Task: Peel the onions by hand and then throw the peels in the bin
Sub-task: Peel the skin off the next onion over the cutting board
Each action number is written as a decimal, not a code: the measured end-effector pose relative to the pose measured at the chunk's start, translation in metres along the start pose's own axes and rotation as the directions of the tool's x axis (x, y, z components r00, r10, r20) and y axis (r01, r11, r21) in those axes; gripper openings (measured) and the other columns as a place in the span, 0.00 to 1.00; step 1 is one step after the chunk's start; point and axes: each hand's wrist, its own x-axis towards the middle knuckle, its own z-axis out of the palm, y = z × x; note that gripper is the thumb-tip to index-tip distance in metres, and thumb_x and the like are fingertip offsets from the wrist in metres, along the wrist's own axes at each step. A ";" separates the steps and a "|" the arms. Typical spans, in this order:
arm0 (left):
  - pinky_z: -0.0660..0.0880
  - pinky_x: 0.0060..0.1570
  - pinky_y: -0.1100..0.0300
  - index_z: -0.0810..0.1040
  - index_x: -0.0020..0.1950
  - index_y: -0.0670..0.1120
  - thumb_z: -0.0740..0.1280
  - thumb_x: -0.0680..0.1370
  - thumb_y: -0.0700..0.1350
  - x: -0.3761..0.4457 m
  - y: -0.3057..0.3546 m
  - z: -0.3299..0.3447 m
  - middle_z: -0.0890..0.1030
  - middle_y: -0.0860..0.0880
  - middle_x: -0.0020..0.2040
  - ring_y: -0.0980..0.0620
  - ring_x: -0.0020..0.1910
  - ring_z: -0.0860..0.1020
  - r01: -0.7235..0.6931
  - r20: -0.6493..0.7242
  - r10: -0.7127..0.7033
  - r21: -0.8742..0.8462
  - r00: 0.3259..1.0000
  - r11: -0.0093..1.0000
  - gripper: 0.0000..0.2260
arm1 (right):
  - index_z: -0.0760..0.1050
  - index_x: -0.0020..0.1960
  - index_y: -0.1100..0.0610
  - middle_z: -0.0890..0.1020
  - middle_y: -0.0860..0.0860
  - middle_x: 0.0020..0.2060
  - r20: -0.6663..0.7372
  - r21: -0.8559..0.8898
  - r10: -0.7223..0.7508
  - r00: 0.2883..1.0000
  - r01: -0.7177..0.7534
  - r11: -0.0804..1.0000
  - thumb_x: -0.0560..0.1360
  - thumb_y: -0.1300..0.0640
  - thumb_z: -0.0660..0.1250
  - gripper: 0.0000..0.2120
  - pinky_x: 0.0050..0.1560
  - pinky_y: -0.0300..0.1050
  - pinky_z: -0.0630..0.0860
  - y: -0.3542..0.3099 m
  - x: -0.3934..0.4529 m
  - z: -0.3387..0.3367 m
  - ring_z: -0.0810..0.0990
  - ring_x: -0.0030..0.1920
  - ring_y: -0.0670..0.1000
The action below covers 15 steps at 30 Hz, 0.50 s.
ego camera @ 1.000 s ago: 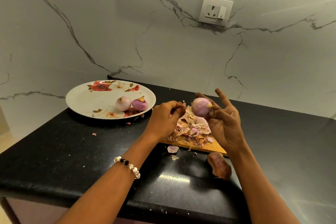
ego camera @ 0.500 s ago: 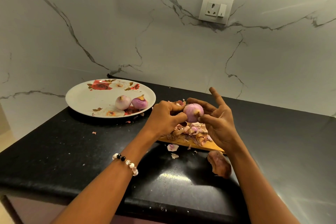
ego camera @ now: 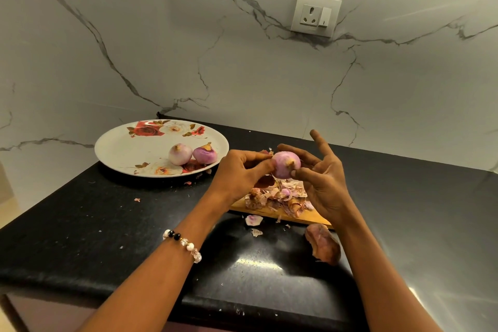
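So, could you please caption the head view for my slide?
Both hands peel an onion above the peel pile.

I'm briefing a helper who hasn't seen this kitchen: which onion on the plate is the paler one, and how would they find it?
On the black counter, far left, sits a white round plate with red roses. Two small peeled onions touch near its right edge. Take the left, whitish onion, not the purple onion with a brown tip.

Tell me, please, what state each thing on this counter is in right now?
Held onion: mostly peeled, off the board.
Left hand: pinching the held onion.
Right hand: holding it.
Plate onions: two, peeled, resting.
Peels: heaped on cutting board, not binned.
Large peel: loose on counter.
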 end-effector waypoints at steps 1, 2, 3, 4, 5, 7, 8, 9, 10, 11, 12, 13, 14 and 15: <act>0.82 0.45 0.51 0.80 0.60 0.41 0.72 0.74 0.43 0.000 -0.001 0.000 0.84 0.44 0.50 0.49 0.43 0.84 0.004 0.012 -0.004 -0.005 1.000 1.000 0.16 | 0.50 0.79 0.54 0.82 0.61 0.57 0.001 -0.009 0.002 1.000 -0.002 1.000 0.64 0.67 0.75 0.51 0.55 0.52 0.80 -0.001 0.000 0.000 0.81 0.59 0.60; 0.82 0.46 0.49 0.80 0.60 0.41 0.73 0.73 0.41 0.001 -0.003 0.001 0.84 0.44 0.51 0.48 0.45 0.84 0.007 0.015 -0.007 -0.001 1.000 1.000 0.17 | 0.49 0.79 0.54 0.82 0.59 0.57 0.004 -0.027 -0.001 1.000 0.001 1.000 0.64 0.66 0.73 0.51 0.55 0.52 0.80 -0.001 0.000 0.000 0.81 0.59 0.60; 0.81 0.47 0.48 0.80 0.60 0.41 0.73 0.72 0.40 0.001 -0.004 0.001 0.84 0.43 0.51 0.48 0.46 0.84 0.008 0.011 -0.008 0.011 1.000 1.000 0.17 | 0.49 0.79 0.54 0.83 0.58 0.57 0.009 -0.051 -0.005 1.000 0.005 0.999 0.65 0.67 0.73 0.51 0.56 0.52 0.80 -0.001 0.000 0.001 0.81 0.59 0.59; 0.81 0.47 0.47 0.80 0.60 0.41 0.74 0.72 0.39 0.001 -0.006 0.001 0.84 0.43 0.50 0.48 0.46 0.84 0.005 0.003 -0.005 0.025 1.000 1.000 0.17 | 0.49 0.79 0.54 0.83 0.57 0.56 0.016 -0.070 -0.008 1.000 0.009 0.997 0.65 0.67 0.73 0.50 0.56 0.53 0.80 -0.001 -0.001 0.002 0.81 0.59 0.59; 0.81 0.47 0.47 0.80 0.59 0.41 0.74 0.72 0.38 0.002 -0.007 0.000 0.84 0.44 0.49 0.48 0.46 0.84 -0.002 -0.003 0.002 0.048 1.000 0.999 0.16 | 0.48 0.79 0.54 0.83 0.57 0.56 0.022 -0.083 -0.008 1.000 0.009 0.996 0.66 0.67 0.74 0.51 0.57 0.53 0.79 0.000 -0.001 0.002 0.81 0.59 0.58; 0.81 0.47 0.49 0.81 0.58 0.43 0.73 0.72 0.38 0.002 -0.007 0.001 0.84 0.45 0.48 0.50 0.46 0.84 -0.023 -0.003 0.023 0.102 1.000 0.995 0.15 | 0.48 0.79 0.54 0.83 0.58 0.57 0.030 -0.089 -0.006 1.000 0.009 0.996 0.66 0.68 0.75 0.51 0.58 0.54 0.79 0.001 -0.001 0.003 0.81 0.60 0.59; 0.81 0.48 0.50 0.81 0.58 0.43 0.73 0.72 0.37 0.002 -0.008 0.000 0.85 0.46 0.49 0.51 0.46 0.83 -0.029 -0.004 0.030 0.120 1.000 0.992 0.15 | 0.48 0.79 0.54 0.83 0.58 0.57 0.029 -0.081 -0.005 1.000 0.007 0.997 0.66 0.68 0.74 0.51 0.57 0.53 0.79 0.000 0.000 0.003 0.81 0.60 0.59; 0.81 0.49 0.49 0.81 0.58 0.44 0.72 0.72 0.36 0.002 -0.008 0.000 0.84 0.46 0.49 0.51 0.47 0.83 -0.031 -0.013 0.032 0.128 0.999 0.991 0.15 | 0.48 0.79 0.54 0.83 0.59 0.57 0.024 -0.062 -0.002 1.000 0.003 0.998 0.66 0.69 0.74 0.51 0.56 0.52 0.80 0.000 0.000 0.004 0.81 0.60 0.59; 0.81 0.49 0.49 0.81 0.58 0.44 0.71 0.72 0.35 0.003 -0.009 -0.001 0.84 0.46 0.50 0.50 0.47 0.83 -0.025 -0.026 0.029 0.128 0.999 0.991 0.15 | 0.48 0.79 0.55 0.83 0.59 0.56 0.019 -0.036 0.000 1.000 0.000 0.999 0.66 0.70 0.74 0.51 0.54 0.50 0.80 -0.001 0.000 0.004 0.81 0.59 0.59; 0.81 0.49 0.48 0.81 0.58 0.44 0.70 0.73 0.34 0.003 -0.009 -0.001 0.84 0.45 0.50 0.49 0.47 0.83 -0.018 -0.040 0.023 0.126 0.999 0.992 0.15 | 0.48 0.79 0.55 0.83 0.59 0.56 0.014 -0.012 0.002 1.000 -0.001 1.000 0.65 0.69 0.72 0.50 0.52 0.48 0.81 -0.001 -0.001 0.003 0.81 0.59 0.59; 0.81 0.49 0.48 0.82 0.58 0.43 0.70 0.73 0.34 0.003 -0.009 -0.001 0.84 0.45 0.50 0.49 0.46 0.84 -0.012 -0.053 0.019 0.124 0.998 0.992 0.15 | 0.49 0.79 0.55 0.83 0.59 0.56 0.012 0.006 0.003 1.000 -0.003 1.000 0.65 0.69 0.70 0.49 0.52 0.47 0.81 -0.002 -0.001 0.003 0.81 0.59 0.59; 0.81 0.48 0.49 0.82 0.58 0.43 0.70 0.73 0.33 0.003 -0.008 -0.001 0.84 0.44 0.49 0.49 0.45 0.84 -0.007 -0.063 0.014 0.117 0.998 0.993 0.14 | 0.49 0.79 0.55 0.83 0.60 0.56 0.012 0.022 0.006 1.000 -0.006 1.000 0.65 0.69 0.69 0.49 0.52 0.48 0.81 -0.002 -0.001 0.004 0.81 0.59 0.59; 0.81 0.47 0.50 0.82 0.58 0.42 0.69 0.74 0.33 0.002 -0.007 -0.001 0.84 0.44 0.49 0.49 0.43 0.84 0.001 -0.074 0.007 0.106 0.997 0.994 0.13 | 0.49 0.79 0.55 0.83 0.60 0.56 0.013 0.037 0.011 1.000 -0.011 0.999 0.65 0.69 0.69 0.49 0.53 0.49 0.81 -0.002 -0.001 0.004 0.81 0.59 0.59; 0.82 0.46 0.51 0.81 0.57 0.42 0.68 0.75 0.33 0.002 -0.006 -0.001 0.84 0.43 0.48 0.50 0.41 0.84 0.015 -0.087 -0.007 0.093 0.996 0.996 0.12 | 0.49 0.79 0.55 0.83 0.60 0.56 0.010 0.049 0.016 1.000 -0.017 0.999 0.65 0.69 0.69 0.49 0.53 0.49 0.81 -0.003 -0.001 0.004 0.81 0.59 0.59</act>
